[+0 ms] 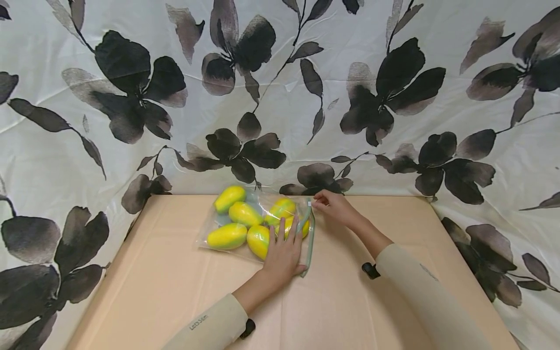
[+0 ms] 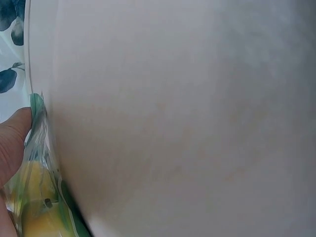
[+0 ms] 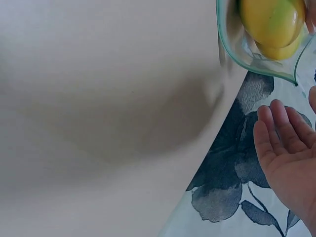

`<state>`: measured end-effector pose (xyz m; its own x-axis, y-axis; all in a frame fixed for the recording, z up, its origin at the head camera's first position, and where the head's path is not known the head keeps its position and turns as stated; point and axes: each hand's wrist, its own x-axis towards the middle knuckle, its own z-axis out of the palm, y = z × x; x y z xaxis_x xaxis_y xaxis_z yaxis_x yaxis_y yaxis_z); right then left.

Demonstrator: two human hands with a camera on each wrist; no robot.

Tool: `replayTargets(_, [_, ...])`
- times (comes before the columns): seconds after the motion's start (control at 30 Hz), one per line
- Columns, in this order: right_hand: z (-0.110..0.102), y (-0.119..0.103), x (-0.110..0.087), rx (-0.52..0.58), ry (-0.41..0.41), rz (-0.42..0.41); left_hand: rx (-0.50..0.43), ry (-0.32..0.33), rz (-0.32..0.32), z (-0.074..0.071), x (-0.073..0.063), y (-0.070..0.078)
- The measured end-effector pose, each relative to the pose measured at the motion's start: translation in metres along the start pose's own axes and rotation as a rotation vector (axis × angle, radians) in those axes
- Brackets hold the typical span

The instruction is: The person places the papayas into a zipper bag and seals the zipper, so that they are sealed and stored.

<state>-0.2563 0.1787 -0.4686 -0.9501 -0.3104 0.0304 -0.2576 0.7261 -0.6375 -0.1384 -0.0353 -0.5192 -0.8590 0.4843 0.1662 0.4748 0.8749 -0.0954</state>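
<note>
A clear zip bag (image 1: 253, 195) with a green-edged mouth lies on the table, its mouth toward the right. Several yellow-green mangoes (image 1: 226, 236) are inside it. My left hand (image 1: 283, 255) rests on the bag with fingers spread over the mangoes near the mouth, and its thumb lies at the green edge. In the left wrist view that thumb (image 2: 17, 128) touches the bag's edge strip. Beside the mouth's far corner, next to a small white slider (image 1: 309, 203), is my right hand (image 1: 334, 208). The right wrist view shows its fingers (image 3: 280, 118) loosely bent, apart from the bag, holding nothing.
The bag lies at the back edge of a light tan table (image 1: 175, 291). Behind it and along both sides hangs a white cloth (image 1: 302, 141) printed with dark flowers. A small black device (image 1: 371, 270) sits at the right cuff, another (image 1: 248, 329) at the left.
</note>
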Motion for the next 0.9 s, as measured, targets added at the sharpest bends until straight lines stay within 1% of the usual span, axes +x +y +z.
replayTargets(0.17, [-0.001, -0.003, 0.009, -0.013, -0.044, 0.0, 0.006, -0.016, -0.004, -0.001, 0.001, -0.001])
replayTargets(0.3, [0.001, -0.002, 0.013, -0.03, -0.098, -0.028, 0.001, -0.031, -0.009, -0.001, 0.0, 0.0])
replayTargets(0.4, [0.005, 0.0, 0.014, -0.034, -0.119, -0.038, 0.005, -0.034, -0.009, 0.0, -0.001, 0.001])
replayTargets(0.63, [0.013, 0.0, 0.011, -0.012, -0.104, -0.047, 0.031, -0.012, -0.006, 0.0, -0.004, 0.002])
replayTargets(0.9, [0.012, -0.002, 0.009, -0.001, -0.103, -0.048, 0.037, -0.008, 0.002, 0.0, -0.004, 0.002])
